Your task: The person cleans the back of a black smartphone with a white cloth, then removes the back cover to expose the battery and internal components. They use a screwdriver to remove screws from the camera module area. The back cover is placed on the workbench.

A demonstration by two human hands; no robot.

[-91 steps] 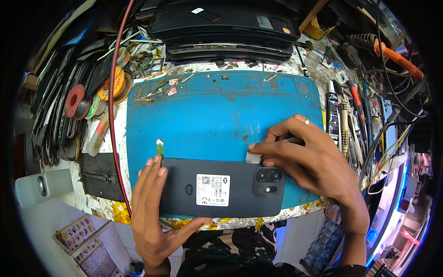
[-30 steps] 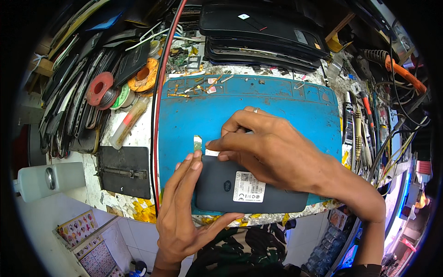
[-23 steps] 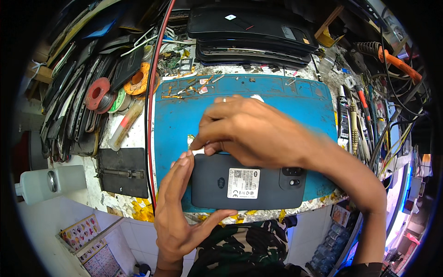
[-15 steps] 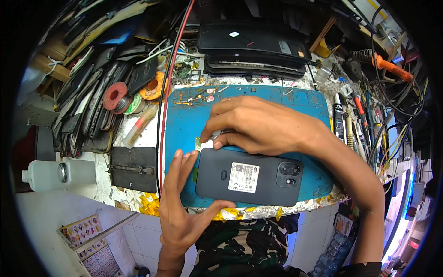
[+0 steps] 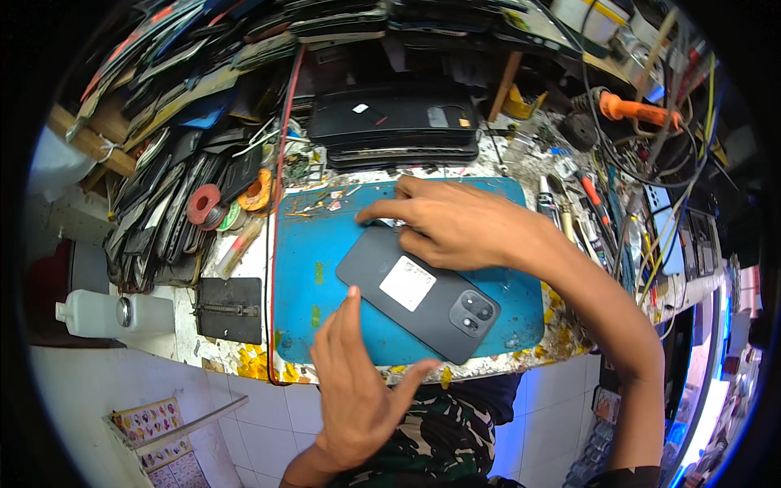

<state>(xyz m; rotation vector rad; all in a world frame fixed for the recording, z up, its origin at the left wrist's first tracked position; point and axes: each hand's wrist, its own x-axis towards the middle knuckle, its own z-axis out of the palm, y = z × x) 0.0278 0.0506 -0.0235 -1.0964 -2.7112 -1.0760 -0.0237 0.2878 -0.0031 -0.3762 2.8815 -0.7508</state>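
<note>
A dark grey smartphone (image 5: 368,264) lies back side up on a blue work mat (image 5: 309,244), slanted, with its camera block (image 5: 474,313) towards the near right. A white label (image 5: 408,283) is stuck on its back. My right hand (image 5: 455,224) reaches over its far edge, fingers bent, the index finger stretched towards the mat. Something small and whitish shows under these fingers, its kind hidden. My left hand (image 5: 355,382) is open with fingers apart, near the phone's near left edge; nothing is in it.
Beyond the mat sits a stack of dark flat panels (image 5: 390,114). Solder spools (image 5: 203,205) and piled phone parts (image 5: 154,203) crowd the left, with a white bottle (image 5: 150,313). Tools and an orange-handled soldering iron (image 5: 639,110) lie right. A red cable (image 5: 277,183) crosses the mat's left side.
The phone has turned so its camera end points nearer to me. My left hand has moved away from its left end towards me. The whole view has shifted.
</note>
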